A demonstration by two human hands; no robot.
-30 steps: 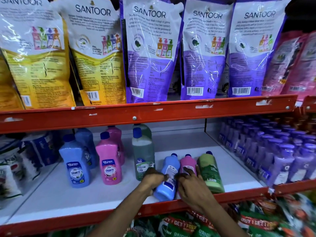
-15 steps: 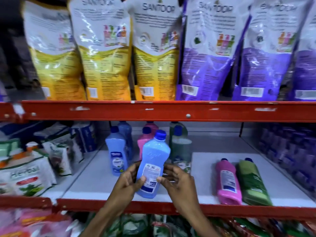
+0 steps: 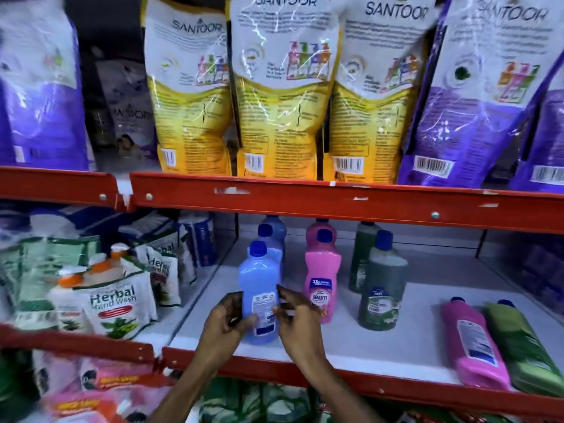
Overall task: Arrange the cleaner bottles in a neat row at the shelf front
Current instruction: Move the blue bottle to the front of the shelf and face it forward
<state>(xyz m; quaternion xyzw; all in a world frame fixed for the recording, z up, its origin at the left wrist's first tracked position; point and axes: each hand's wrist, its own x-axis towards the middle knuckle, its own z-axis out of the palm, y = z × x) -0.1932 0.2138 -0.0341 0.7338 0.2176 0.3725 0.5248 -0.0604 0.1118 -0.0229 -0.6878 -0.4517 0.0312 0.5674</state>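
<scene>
A light blue cleaner bottle (image 3: 258, 288) stands upright near the front of the white shelf (image 3: 381, 355), its back label facing me. My left hand (image 3: 224, 323) grips its lower left side and my right hand (image 3: 294, 315) touches its right side. Directly behind it stand two more blue bottles (image 3: 271, 239). To the right stand a pink bottle (image 3: 323, 274) and a dark green bottle (image 3: 383, 285), each with another behind. At the far right a pink bottle (image 3: 474, 343) and a green bottle (image 3: 525, 346) lie flat.
The red upper shelf rail (image 3: 335, 203) hangs low over the bottles, with Santoor refill pouches (image 3: 283, 87) above it. Herbal hand wash packs (image 3: 116, 303) fill the bay to the left. Purple bottles sit blurred at the far right.
The blue bottle, lying flat a second ago, was lifted and now stands upright at the shelf front ahead of the other blue ones. Both hands moved left with it; the view panned left.
</scene>
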